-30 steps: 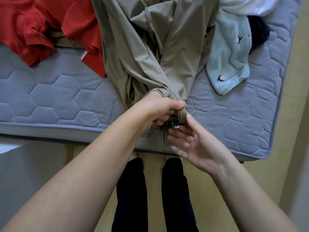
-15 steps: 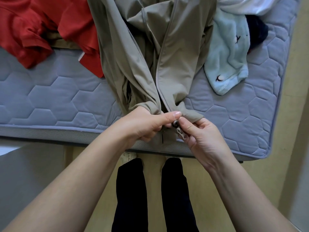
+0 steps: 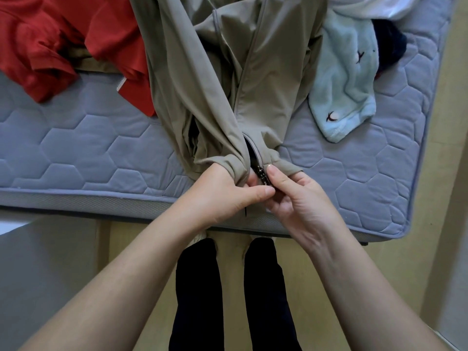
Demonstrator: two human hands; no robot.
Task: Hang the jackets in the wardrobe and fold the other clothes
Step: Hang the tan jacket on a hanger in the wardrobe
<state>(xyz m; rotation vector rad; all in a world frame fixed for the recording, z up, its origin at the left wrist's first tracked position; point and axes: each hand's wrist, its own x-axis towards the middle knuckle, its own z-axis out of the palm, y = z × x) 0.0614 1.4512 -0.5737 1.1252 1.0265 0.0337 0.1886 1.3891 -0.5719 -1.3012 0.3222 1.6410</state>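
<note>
A khaki zip jacket (image 3: 266, 79) lies lengthwise on the grey quilted mattress (image 3: 88, 148), its hem at the near edge. My left hand (image 3: 228, 193) grips the left side of the hem, thumb pointing right. My right hand (image 3: 296, 198) pinches the right side at the dark zipper (image 3: 260, 173), which sits between my two thumbs. The zip is parted for a short stretch above the hem.
Red garments (image 3: 63, 44) are heaped at the far left of the mattress. A light blue fleece piece (image 3: 344, 82) lies right of the jacket, with a dark navy item (image 3: 387, 44) and white cloth (image 3: 367, 6) beyond. My dark-trousered legs (image 3: 228, 287) stand on the yellowish floor.
My right hand went from open beside the hem to pinching the zipper end. Both hands have drawn the hem's two sides together, and the zipper now shows between them.
</note>
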